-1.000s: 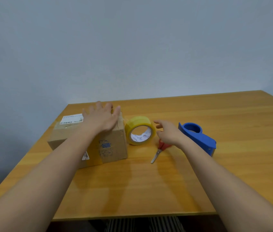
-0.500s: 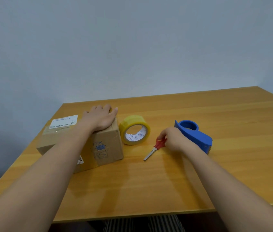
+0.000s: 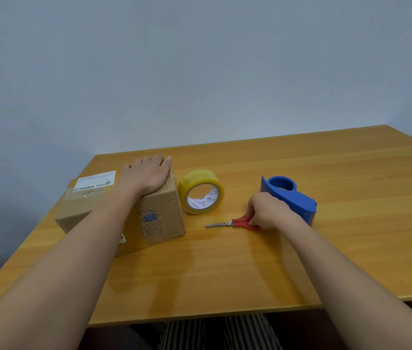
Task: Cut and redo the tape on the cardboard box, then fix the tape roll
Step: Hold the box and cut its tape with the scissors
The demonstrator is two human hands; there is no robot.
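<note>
Cardboard box under flat left hand — right hand pinching scissors.

We see soft, even, fairly bright light; faint shadows and a dull sheen lie on the glossy orange wooden tabletop. Wide-angle distortion stretches the near forearms; focus is slightly soft throughout.

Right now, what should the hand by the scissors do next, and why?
Probably lift the scissors off the table: the right hand already pinches their red handles, blades closed and flat, while the left hand steadies the cardboard box, still taped.
</note>
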